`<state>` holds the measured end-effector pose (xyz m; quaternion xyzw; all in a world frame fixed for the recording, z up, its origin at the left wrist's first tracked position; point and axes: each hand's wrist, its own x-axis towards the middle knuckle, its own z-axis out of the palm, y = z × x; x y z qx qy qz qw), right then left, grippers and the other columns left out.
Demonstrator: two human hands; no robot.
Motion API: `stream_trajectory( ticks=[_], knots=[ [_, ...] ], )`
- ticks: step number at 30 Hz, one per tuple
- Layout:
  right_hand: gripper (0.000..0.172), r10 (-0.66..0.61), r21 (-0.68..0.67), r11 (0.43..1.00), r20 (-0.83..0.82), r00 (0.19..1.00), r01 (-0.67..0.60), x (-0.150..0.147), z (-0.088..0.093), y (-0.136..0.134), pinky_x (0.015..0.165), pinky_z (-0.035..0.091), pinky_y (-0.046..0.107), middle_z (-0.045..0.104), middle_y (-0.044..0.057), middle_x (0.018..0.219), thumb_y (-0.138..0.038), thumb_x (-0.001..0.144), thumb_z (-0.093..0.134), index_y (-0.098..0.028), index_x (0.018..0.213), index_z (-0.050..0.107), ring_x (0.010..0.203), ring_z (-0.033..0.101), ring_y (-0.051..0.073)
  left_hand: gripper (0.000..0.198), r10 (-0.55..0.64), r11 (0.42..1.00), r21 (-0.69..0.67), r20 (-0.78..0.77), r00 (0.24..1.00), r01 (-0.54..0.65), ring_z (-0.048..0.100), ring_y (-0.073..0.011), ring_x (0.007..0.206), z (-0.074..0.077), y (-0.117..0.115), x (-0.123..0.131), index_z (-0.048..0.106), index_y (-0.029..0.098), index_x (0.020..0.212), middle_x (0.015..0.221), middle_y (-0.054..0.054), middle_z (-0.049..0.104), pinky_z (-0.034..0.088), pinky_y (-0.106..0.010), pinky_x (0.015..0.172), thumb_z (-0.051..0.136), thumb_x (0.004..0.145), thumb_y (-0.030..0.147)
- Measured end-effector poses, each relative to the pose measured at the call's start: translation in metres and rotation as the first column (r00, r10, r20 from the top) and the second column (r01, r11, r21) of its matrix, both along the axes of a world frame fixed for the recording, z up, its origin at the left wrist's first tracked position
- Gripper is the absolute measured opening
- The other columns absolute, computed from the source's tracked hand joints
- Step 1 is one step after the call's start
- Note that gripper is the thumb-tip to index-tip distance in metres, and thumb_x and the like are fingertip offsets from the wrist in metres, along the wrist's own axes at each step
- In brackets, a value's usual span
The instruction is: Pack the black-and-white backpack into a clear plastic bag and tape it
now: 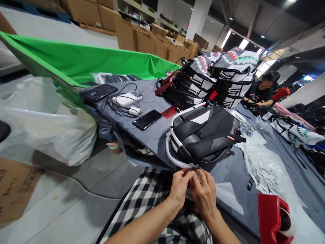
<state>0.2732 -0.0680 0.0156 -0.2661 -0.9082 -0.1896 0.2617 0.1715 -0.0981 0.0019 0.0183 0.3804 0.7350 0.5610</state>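
Left hand [180,187] and right hand [203,190] meet, fingertips drawn close, at the near edge of the black-and-white backpack [206,130] on the grey worktop [232,167]; their grip cannot be made out. Beside it, a black phone [147,119].

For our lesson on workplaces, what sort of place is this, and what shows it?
Probably a warehouse or workshop packing area: stacked backpacks and a tape dispenser on a covered table, with many cardboard boxes behind.
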Motion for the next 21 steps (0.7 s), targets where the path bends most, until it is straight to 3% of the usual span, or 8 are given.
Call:
stream_trajectory(
  ticks=[4,7,10,14,21],
  knots=[
    [0.021,0.061,-0.084,0.994,-0.065,0.996,-0.066,0.002,0.005,-0.004,0.081,0.045,0.036,0.072,0.009,0.105,-0.013,0.098,0.049,-0.017,0.109,0.066,0.097,0.062,0.023,0.025,0.041,0.998,-0.055,-0.041,0.998,-0.043,0.062,-0.0174,0.068,-0.007,0.008,0.003,0.074,0.013,0.067,0.071,-0.006,0.072,0.049,-0.028,0.070,0.079,0.051,0.031],
    [0.016,0.099,-0.127,0.983,-0.252,0.963,-0.134,0.005,0.008,0.002,0.081,0.047,0.033,0.071,0.007,0.100,-0.013,0.097,0.055,-0.019,0.110,0.063,0.093,0.063,0.019,0.022,0.091,0.990,-0.099,-0.090,0.992,-0.100,0.061,-0.0168,0.064,-0.010,0.015,0.005,0.074,0.014,0.065,0.069,-0.006,0.073,0.049,-0.028,0.067,0.076,0.048,0.027],
    [0.012,-0.027,-0.100,0.995,-0.342,0.939,-0.008,0.002,0.003,0.011,0.077,0.046,0.033,0.068,0.008,0.094,-0.021,0.098,0.057,-0.017,0.109,0.062,0.086,0.061,0.020,0.019,0.142,0.978,-0.134,-0.139,0.980,-0.161,0.059,-0.0162,0.061,-0.011,0.020,0.007,0.072,0.015,0.064,0.067,-0.004,0.071,0.047,-0.028,0.063,0.074,0.048,0.026],
    [0.013,-0.149,-0.022,0.989,-0.249,0.957,0.148,-0.009,-0.007,0.021,0.069,0.037,0.033,0.062,0.005,0.079,-0.025,0.100,0.052,-0.019,0.093,0.061,0.075,0.053,0.021,0.017,0.175,0.966,-0.157,-0.190,0.966,-0.206,0.055,-0.0141,0.058,-0.012,0.019,0.006,0.069,0.015,0.060,0.061,-0.001,0.066,0.045,-0.027,0.061,0.073,0.048,0.025],
    [0.026,-0.130,0.023,0.991,-0.064,0.989,0.131,-0.013,0.001,0.016,0.067,0.031,0.034,0.052,0.003,0.072,-0.013,0.096,0.049,-0.023,0.073,0.051,0.071,0.044,0.022,0.024,0.166,0.959,-0.184,-0.247,0.955,-0.214,0.052,-0.0130,0.057,-0.001,0.006,-0.002,0.068,0.015,0.052,0.054,0.000,0.063,0.043,-0.025,0.060,0.081,0.047,0.035]
  ],
)
